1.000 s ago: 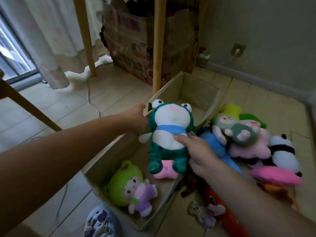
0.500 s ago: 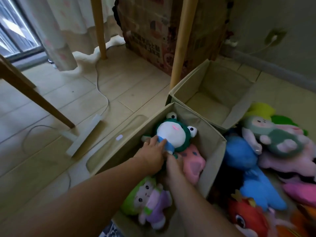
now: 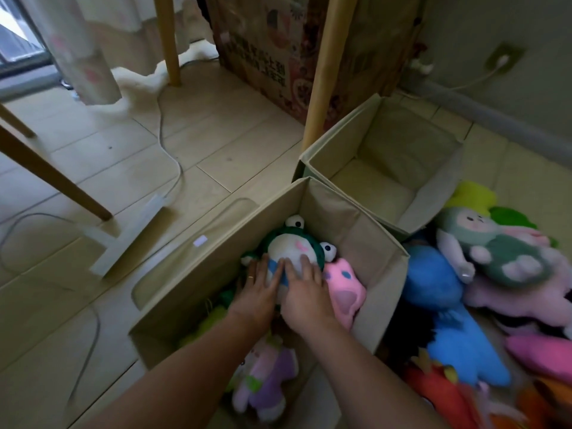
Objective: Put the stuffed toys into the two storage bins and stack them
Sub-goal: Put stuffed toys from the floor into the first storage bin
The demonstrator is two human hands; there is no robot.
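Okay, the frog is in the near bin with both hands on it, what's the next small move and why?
Probably lift both hands off the frog and reach the right hand to the blue toy beside the near bin. The frog already lies inside next to the pink toy, many toys remain on the floor, and the far bin looks empty.

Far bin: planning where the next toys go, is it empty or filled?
Empty: the far bin shows only bare floor and walls inside.
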